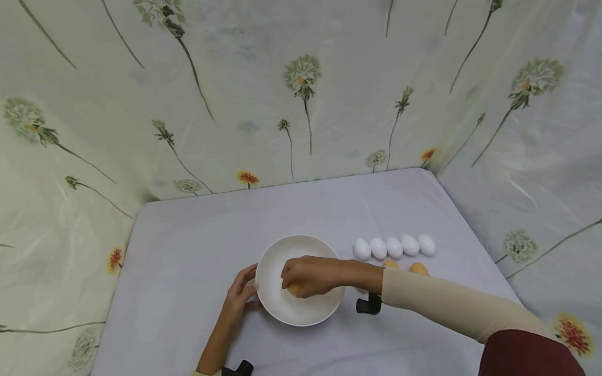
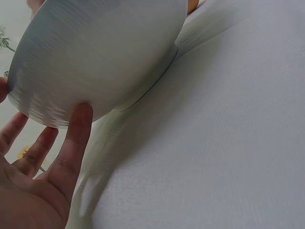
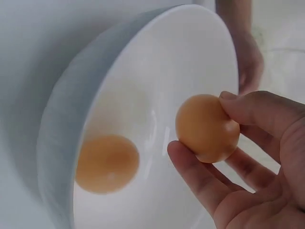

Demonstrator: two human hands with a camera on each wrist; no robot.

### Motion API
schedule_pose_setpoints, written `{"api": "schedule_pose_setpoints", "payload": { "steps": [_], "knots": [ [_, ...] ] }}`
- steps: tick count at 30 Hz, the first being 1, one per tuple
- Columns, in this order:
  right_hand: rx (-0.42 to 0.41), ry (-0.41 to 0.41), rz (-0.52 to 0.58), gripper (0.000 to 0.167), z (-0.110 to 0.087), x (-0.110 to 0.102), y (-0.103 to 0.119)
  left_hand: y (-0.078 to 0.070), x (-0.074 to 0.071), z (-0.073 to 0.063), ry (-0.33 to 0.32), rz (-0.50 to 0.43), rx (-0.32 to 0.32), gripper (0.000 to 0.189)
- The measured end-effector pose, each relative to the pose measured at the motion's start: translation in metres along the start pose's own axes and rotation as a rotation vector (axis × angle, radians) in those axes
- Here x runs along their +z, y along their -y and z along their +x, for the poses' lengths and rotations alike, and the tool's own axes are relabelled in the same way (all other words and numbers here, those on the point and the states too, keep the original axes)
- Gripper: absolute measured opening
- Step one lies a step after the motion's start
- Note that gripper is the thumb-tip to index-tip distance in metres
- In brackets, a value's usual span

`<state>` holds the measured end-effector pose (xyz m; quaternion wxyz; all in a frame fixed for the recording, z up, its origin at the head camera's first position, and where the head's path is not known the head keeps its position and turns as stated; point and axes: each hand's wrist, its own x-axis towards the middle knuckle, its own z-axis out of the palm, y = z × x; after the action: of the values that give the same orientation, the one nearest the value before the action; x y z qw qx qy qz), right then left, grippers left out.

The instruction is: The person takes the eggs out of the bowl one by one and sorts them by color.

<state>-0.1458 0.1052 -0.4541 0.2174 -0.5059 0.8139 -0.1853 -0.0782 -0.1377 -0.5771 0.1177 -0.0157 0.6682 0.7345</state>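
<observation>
A white bowl stands on the cloth-covered table in front of me. My left hand holds its left side, with spread fingers against the outer wall and a fingertip right at the rim. Over the inside of the bowl, my right hand pinches a brown egg between thumb and fingertips. Another brown egg lies inside the bowl, below the held one in the right wrist view. From the head view, the right hand covers most of the bowl's middle.
Several white eggs form a row to the right of the bowl. Nearer, brown eggs are partly hidden behind my right forearm. A white cloth covers the table; flower-patterned sheeting hangs along its back and sides.
</observation>
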Motion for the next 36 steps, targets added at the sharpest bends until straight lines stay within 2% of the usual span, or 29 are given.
{"api": "schedule_pose_setpoints", "payload": {
  "steps": [7, 14, 25, 36],
  "knots": [
    [0.068, -0.074, 0.142, 0.030, -0.030, -0.023, -0.004, 0.001, -0.001, 0.000, -0.018, 0.006, -0.005, 0.045],
    [0.179, -0.152, 0.274, 0.030, -0.071, -0.039, -0.014, 0.001, -0.001, -0.002, -0.022, -0.001, -0.004, 0.044],
    [0.335, -0.336, 0.286, 0.031, -0.150, -0.051, -0.034, 0.000, 0.000, -0.001, -0.014, -0.004, -0.013, 0.045],
    [0.514, -0.456, 0.271, 0.037, -0.229, -0.031, -0.066, 0.001, 0.001, 0.000, -0.016, -0.005, -0.019, 0.044]
  ]
}}
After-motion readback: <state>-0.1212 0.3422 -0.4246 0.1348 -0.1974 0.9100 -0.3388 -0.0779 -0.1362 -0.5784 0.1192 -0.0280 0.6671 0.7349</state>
